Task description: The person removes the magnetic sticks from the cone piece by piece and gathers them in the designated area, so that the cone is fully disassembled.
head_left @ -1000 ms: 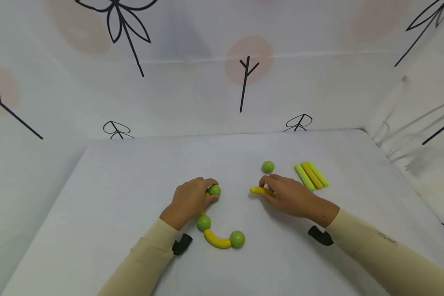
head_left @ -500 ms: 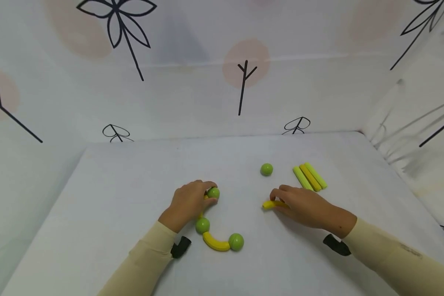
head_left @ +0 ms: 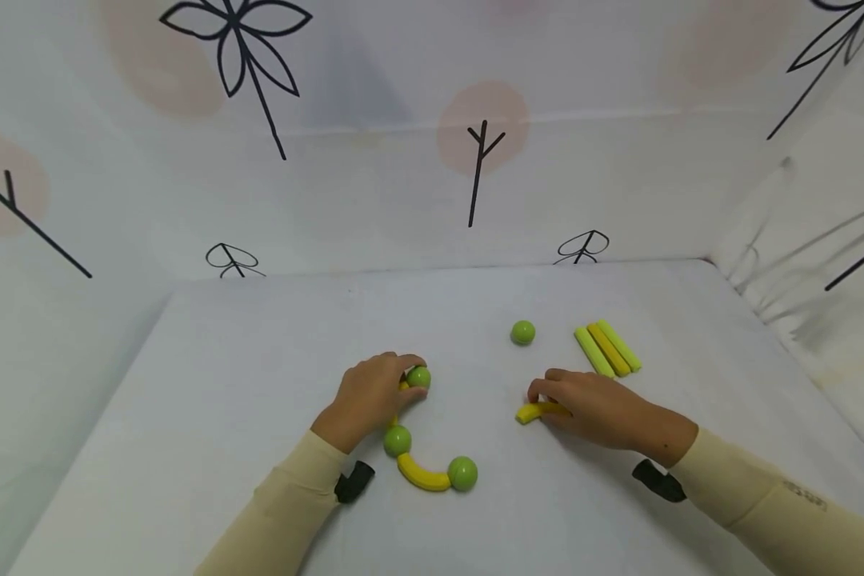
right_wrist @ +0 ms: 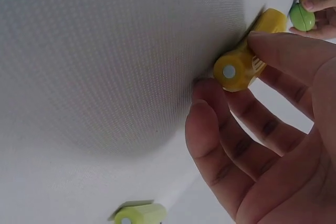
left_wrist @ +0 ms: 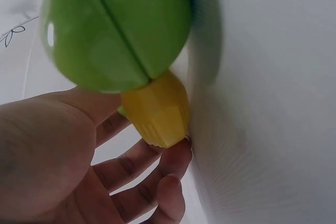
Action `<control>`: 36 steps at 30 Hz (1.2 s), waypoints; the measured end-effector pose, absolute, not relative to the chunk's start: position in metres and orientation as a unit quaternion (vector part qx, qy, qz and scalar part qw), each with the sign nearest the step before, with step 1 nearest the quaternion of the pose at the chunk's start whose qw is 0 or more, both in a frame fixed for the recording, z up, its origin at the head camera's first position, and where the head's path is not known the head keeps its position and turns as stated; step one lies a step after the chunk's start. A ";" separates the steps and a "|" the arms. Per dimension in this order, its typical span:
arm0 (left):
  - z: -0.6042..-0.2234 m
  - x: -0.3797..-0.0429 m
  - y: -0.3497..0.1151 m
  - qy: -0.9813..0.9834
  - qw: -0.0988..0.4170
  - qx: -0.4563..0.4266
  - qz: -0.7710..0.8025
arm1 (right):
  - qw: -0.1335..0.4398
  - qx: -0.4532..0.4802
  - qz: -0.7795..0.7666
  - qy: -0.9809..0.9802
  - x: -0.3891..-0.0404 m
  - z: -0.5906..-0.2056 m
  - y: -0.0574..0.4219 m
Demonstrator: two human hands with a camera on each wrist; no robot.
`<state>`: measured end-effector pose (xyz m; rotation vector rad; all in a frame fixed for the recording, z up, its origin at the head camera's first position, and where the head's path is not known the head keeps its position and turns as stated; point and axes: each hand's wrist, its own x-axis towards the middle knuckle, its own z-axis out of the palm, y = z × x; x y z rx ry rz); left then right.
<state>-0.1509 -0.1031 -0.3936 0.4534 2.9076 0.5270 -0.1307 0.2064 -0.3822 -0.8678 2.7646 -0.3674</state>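
My left hand [head_left: 367, 398] pinches a glossy green ball [head_left: 421, 378] between thumb and forefinger, at the far end of a yellow toy banana partly hidden under the hand. That banana [left_wrist: 157, 111] meets a second green ball [left_wrist: 118, 30], which has a dark seam, in the left wrist view. From this ball a curved banana [head_left: 423, 474] runs to a third ball [head_left: 464, 474]. To the right, my right hand [head_left: 592, 408] pinches a separate yellow toy banana [right_wrist: 239, 66] by thumb and fingers, close over the table. A pale round disc shows in its end.
Another green ball [head_left: 523, 333] lies behind the right hand. Beside it on the right are two lime sticks [head_left: 594, 352] with a yellow stick [head_left: 608, 350] between them. A patterned cloth [head_left: 374, 192] hangs behind the white table [head_left: 274, 320].
My right hand has moved right and nearer to me with the banana, whose visible end now points slightly more toward me. My left hand keeps its place on the green ball.
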 end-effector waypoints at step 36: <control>-0.391 -0.159 -0.132 0.927 0.242 0.136 0.251 | 0.146 -0.314 -0.225 0.910 -0.174 -0.383 0.084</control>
